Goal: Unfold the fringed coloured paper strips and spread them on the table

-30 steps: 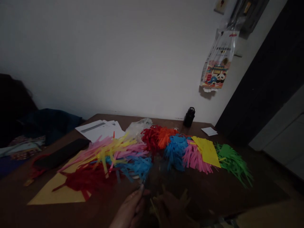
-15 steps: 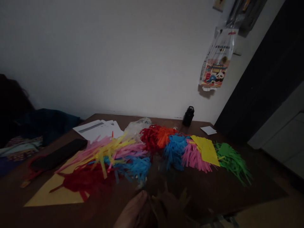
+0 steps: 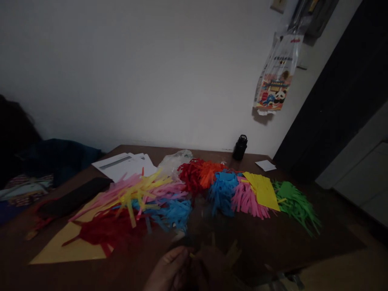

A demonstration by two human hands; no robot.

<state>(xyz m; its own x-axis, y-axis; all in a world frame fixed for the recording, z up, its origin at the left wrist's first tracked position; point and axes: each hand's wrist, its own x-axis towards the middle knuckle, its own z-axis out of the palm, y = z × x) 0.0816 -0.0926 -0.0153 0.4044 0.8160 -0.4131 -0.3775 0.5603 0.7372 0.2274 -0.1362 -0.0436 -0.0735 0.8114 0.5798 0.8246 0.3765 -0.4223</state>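
At the bottom centre, my left hand [image 3: 169,266] is closed in a pinch, its thumb and fingertips pressed together. Close beside it, my right hand [image 3: 214,264] is also closed, very dim in the shadow. Dull yellow paper strips [image 3: 234,252] stick out past my right hand, and a small yellow end shows between the two hands. Just beyond my hands lie blue paper strips [image 3: 176,214]. Left of them is a heap of red paper strips [image 3: 112,228] on a yellow sheet [image 3: 63,248]. What my fingertips do exactly is hidden by the dark.
Across the brown table lie pink strips [image 3: 247,200], a fringed yellow sheet [image 3: 262,190], green strips [image 3: 298,208] and orange strips [image 3: 209,173]. White papers [image 3: 124,165], a clear plastic bag [image 3: 171,163], a black bottle [image 3: 240,148] and a dark case [image 3: 77,197] stand or lie around them.
My hands have shifted slightly, the right one turning a little at the strips. The view has moved very slightly; the paper heaps lie as before.
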